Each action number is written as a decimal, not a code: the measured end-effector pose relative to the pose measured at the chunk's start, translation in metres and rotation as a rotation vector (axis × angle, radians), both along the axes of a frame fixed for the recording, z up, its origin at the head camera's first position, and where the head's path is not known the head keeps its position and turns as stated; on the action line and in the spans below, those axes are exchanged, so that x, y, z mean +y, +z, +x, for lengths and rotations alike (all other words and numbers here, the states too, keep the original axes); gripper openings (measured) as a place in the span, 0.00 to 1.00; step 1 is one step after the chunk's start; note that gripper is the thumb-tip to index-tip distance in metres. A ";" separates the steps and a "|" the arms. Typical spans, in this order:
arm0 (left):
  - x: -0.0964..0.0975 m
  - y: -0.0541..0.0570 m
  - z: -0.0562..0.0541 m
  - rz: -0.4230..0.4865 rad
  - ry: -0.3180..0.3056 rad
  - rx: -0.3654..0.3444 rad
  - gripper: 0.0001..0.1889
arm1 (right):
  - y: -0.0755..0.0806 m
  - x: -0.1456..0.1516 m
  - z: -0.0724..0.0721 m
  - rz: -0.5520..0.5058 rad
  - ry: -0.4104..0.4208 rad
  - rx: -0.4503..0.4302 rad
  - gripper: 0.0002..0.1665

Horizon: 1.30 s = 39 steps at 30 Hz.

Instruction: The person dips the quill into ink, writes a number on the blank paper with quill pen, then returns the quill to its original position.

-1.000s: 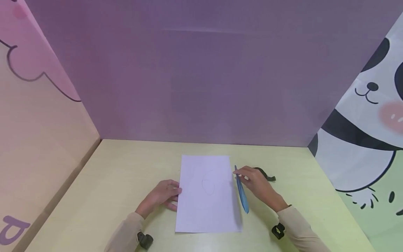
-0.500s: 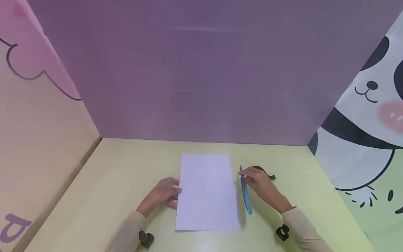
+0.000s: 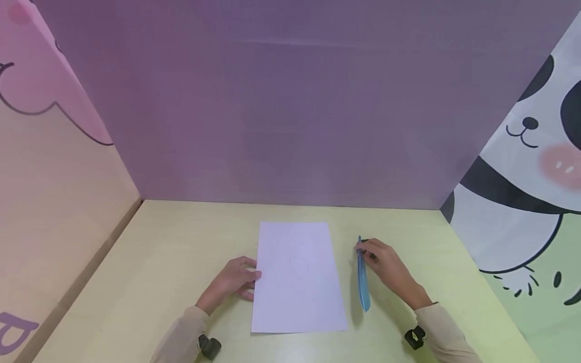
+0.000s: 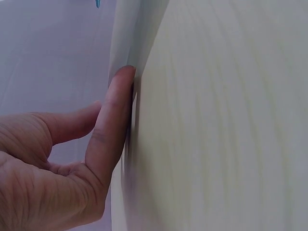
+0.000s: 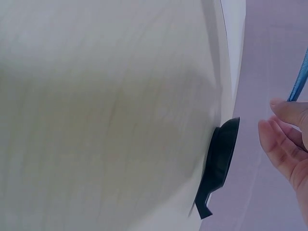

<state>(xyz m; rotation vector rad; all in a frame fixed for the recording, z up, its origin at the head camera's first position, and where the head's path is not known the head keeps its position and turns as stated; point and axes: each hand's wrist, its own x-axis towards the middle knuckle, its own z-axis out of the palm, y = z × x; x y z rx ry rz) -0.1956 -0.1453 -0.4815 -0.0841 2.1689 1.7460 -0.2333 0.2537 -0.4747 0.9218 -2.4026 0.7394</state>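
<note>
A white sheet of paper (image 3: 295, 302) lies on the table, a faint pencil-like oval drawn on it. My left hand (image 3: 233, 278) rests at its left edge, the thumb tip on the sheet. In the left wrist view, the hand's (image 4: 72, 149) index finger lies nearly straight along the paper's edge. Right of the paper, my right hand (image 3: 386, 264) pinches a slim blue feather-shaped pen (image 3: 363, 285) by its upper end, its broad end pointing toward me. The pen's ribbed shaft (image 5: 301, 77) shows above the thumb in the right wrist view.
A black dish-like piece with a short bent tail (image 5: 221, 154) sits on the table; the right hand mostly covers it in the head view. A purple panel (image 3: 290, 126) stands behind the pale table (image 3: 190, 237), with printed side panels left and right.
My right hand has moved right, away from the paper, carrying the blue feather-shaped pen until it overlaps the black piece. The left hand stays at the paper's edge.
</note>
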 end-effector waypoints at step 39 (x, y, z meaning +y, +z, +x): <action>0.005 -0.004 0.002 -0.015 0.055 0.007 0.18 | 0.002 0.031 0.009 0.020 -0.043 -0.120 0.21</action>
